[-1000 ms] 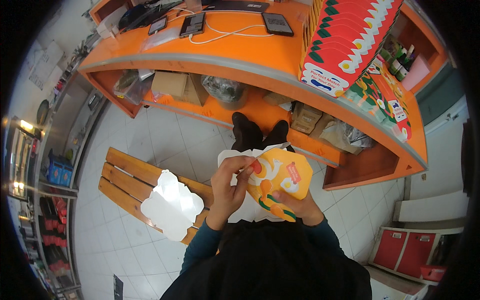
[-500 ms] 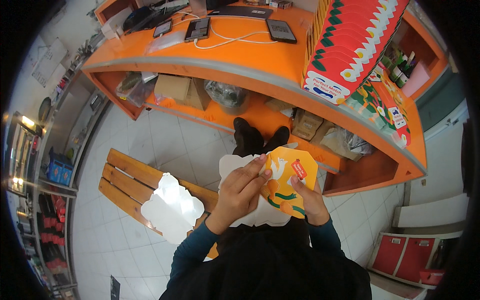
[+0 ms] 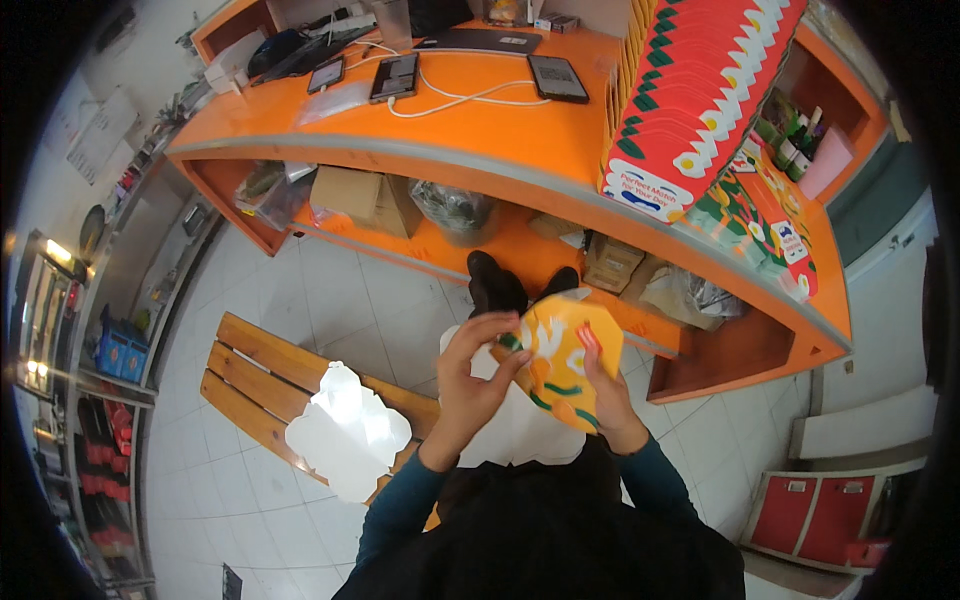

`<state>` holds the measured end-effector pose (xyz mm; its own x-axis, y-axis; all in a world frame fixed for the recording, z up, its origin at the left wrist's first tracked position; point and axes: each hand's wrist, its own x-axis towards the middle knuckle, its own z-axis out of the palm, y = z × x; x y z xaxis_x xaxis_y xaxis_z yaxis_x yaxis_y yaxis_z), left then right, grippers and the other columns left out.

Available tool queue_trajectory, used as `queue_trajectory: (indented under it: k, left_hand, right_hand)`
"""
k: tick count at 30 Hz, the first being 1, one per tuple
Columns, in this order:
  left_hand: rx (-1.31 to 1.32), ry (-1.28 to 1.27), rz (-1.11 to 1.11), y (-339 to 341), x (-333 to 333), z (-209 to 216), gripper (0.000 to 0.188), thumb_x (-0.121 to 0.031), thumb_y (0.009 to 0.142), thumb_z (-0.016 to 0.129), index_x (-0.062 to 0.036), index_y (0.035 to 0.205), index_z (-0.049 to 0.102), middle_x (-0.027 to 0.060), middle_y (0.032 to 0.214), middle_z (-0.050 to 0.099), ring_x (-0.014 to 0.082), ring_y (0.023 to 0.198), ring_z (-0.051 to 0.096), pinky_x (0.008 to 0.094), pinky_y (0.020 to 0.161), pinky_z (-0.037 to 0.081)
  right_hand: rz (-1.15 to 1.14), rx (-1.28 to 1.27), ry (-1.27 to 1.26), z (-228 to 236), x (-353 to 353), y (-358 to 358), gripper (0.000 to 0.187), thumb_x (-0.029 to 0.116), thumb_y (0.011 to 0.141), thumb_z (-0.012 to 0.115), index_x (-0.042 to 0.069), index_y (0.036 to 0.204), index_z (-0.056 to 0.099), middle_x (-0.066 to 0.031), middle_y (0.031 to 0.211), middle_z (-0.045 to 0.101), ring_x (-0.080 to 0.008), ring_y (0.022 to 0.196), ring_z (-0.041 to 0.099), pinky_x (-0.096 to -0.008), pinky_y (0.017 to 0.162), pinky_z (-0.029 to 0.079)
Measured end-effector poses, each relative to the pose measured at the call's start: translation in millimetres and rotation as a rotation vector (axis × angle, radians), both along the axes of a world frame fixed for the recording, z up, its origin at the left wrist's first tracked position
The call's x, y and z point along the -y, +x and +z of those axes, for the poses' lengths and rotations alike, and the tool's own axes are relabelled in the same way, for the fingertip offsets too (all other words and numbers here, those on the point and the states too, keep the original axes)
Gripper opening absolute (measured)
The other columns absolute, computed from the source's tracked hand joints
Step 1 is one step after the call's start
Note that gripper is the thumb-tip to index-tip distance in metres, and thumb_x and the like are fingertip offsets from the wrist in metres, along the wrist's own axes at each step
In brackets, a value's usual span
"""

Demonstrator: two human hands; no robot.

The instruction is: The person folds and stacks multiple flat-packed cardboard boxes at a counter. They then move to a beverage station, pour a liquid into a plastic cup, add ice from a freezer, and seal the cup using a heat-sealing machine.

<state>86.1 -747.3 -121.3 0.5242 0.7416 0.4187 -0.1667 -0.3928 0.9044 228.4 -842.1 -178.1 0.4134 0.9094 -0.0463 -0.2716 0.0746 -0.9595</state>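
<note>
Above my lap I hold a yellow cardboard food box (image 3: 562, 362) printed with orange, green, white and red shapes; it is slightly blurred. My left hand (image 3: 476, 378) pinches its left edge between thumb and fingers. Along the right side, my right hand (image 3: 612, 398) grips it with the thumb on the printed face. Beneath the box, white scalloped cardboard blanks (image 3: 525, 432) lie on my lap, partly covered by my hands. Another white blank (image 3: 348, 430) rests on the wooden bench (image 3: 265, 385) to my left.
An orange counter (image 3: 480, 125) curves ahead, bearing phones (image 3: 395, 78) with white cables and a tall row of nested red-and-yellow cartons (image 3: 690, 110). Its lower shelf holds a brown cardboard box (image 3: 365, 198) and plastic bags. Red cabinets (image 3: 810, 515) stand at the lower right.
The yellow box has tilted and shifted slightly left. My left fingers have moved from lying over its face to pinching its left edge; my right thumb has shifted up the face.
</note>
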Motion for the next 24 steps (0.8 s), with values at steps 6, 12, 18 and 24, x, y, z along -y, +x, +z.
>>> queue_trajectory:
  k: [6,12,18,24]
  left_hand:
    - [-0.330,0.690,-0.127,-0.1,4.8,10.3,0.042,-0.030,0.059,0.072,-0.0267,0.099,0.061,0.0002,0.124,0.045,0.0301,0.124,0.026,0.0453,0.096,0.018]
    - [-0.017,0.461,0.009,-7.1,-7.8,10.5,0.013,-0.022,0.060,0.073,-0.0165,0.070,0.067,0.0026,0.108,0.051,0.0270,0.111,0.036,0.0407,0.091,0.024]
    - [0.164,0.142,0.075,1.7,0.9,2.4,0.013,-0.012,0.062,0.073,-0.0081,0.068,0.062,0.0102,0.112,0.045,0.0242,0.106,0.040,0.0345,0.086,0.033]
    - [0.324,-0.042,0.138,16.9,11.7,-3.5,0.013,-0.004,0.069,0.067,-0.0010,0.065,0.055,0.0120,0.114,0.044,0.0234,0.107,0.042,0.0336,0.091,0.032]
  right_hand:
    - [-0.050,-0.412,0.075,67.8,-18.4,-6.0,0.040,0.029,0.091,0.036,0.003,0.121,0.035,-0.0111,0.116,0.048,-0.0210,0.102,0.051,-0.0298,0.083,0.045]
    - [0.098,-0.266,0.216,75.1,-12.8,-1.2,0.036,0.002,0.080,0.055,0.001,0.113,0.042,-0.0101,0.108,0.053,-0.0179,0.098,0.054,-0.0300,0.083,0.044]
    - [-0.003,-0.388,0.244,76.1,-12.6,-8.3,0.033,0.002,0.079,0.057,-0.002,0.110,0.046,-0.0104,0.105,0.055,-0.0176,0.093,0.056,-0.0295,0.082,0.045]
    - [-0.053,-0.241,0.344,72.5,-11.6,-17.0,0.029,0.005,0.081,0.056,-0.003,0.108,0.048,-0.0108,0.107,0.055,-0.0168,0.094,0.055,-0.0295,0.083,0.045]
